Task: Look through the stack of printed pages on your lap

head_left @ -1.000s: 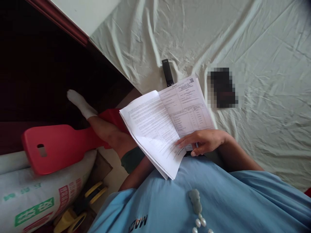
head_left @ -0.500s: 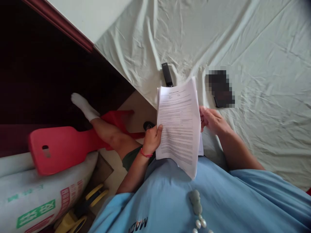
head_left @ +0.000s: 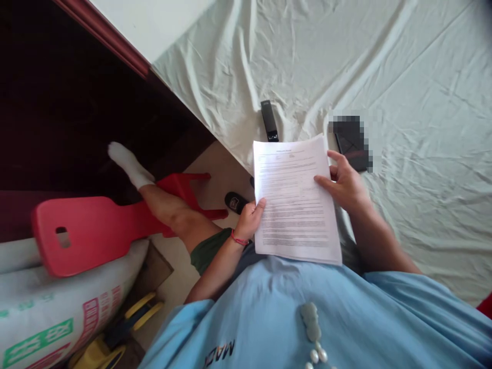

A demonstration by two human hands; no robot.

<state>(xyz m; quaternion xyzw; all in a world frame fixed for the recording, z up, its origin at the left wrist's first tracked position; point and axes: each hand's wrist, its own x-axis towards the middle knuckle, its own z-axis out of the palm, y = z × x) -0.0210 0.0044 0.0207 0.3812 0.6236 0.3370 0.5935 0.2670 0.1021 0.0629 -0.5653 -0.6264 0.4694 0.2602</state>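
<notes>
A stack of printed white papers point(head_left: 295, 202) lies flat in front of my chest, held by both hands. My left hand point(head_left: 249, 219), with a red thread band at the wrist, grips the stack's left edge, thumb on top. My right hand point(head_left: 346, 182) holds the right edge, thumb pressed on the page and fingers curled behind. Just beyond the papers, a slim black stapler-like object point(head_left: 269, 121) lies on the pale wrinkled bedsheet point(head_left: 403, 77).
A dark blurred flat object point(head_left: 351, 142) rests on the sheet near my right hand. A red plastic stool point(head_left: 96, 228) lies on its side over a printed sack point(head_left: 57, 318). My bare leg with a white sock point(head_left: 128, 164) stretches toward the dark wooden bed frame. A black slipper point(head_left: 235, 201) sits on the floor.
The open, folded-back pages have been closed into a flat stack. My left hand came up to the left edge and my right hand moved to the right edge.
</notes>
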